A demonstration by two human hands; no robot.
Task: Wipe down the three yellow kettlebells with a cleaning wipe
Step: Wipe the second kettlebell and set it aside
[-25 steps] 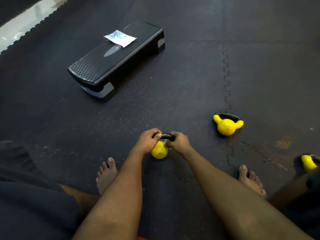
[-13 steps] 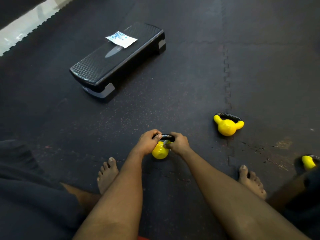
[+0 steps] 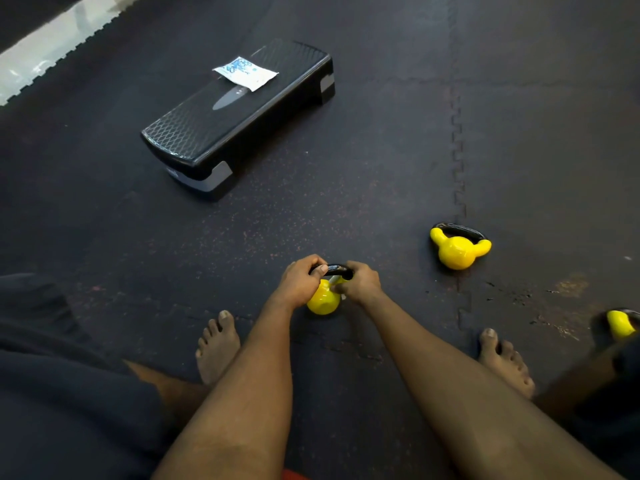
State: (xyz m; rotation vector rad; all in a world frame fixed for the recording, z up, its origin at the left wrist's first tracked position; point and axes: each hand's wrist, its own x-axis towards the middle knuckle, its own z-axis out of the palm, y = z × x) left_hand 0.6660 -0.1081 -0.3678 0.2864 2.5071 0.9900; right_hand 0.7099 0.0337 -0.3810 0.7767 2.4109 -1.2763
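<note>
A small yellow kettlebell (image 3: 323, 300) with a black handle stands on the floor between my feet. My left hand (image 3: 300, 284) grips the left end of its handle. My right hand (image 3: 360, 284) presses a pale cleaning wipe (image 3: 334, 280) against the kettlebell just under the handle; only a sliver of the wipe shows. A second yellow kettlebell (image 3: 457, 251) lies on the mat to the right, untouched. The third kettlebell (image 3: 620, 323) is at the far right edge, partly hidden by my knee.
A black aerobic step (image 3: 239, 116) stands further away at left, with a white and blue wipes packet (image 3: 246, 72) on top. The floor is dark interlocking rubber mat (image 3: 381, 168). My bare feet (image 3: 218, 344) flank the kettlebell.
Both hands stay on the same kettlebell; the right hand has shifted slightly along it under the handle. The view has barely moved.
</note>
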